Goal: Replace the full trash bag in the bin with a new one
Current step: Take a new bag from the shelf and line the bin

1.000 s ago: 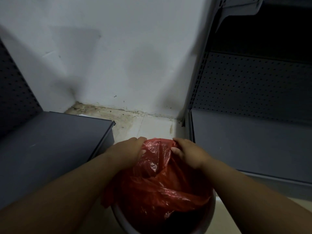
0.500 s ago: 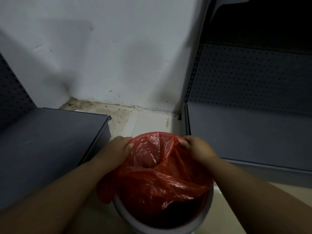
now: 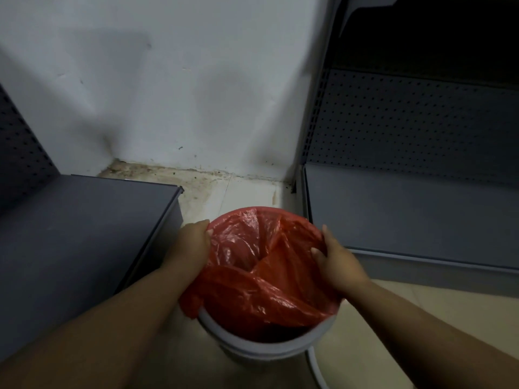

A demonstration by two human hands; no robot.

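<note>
One red bag sits in one grey bin on the floor, its edge over the far rim. My left hand and right hand pinch that edge at opposite sides. Two units flank the bin closely: left shelf, right shelf.

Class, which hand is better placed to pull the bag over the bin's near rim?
Probably the left hand: it grips the red bag just above the slack bunched over the bare near-left rim of the bin.
</note>
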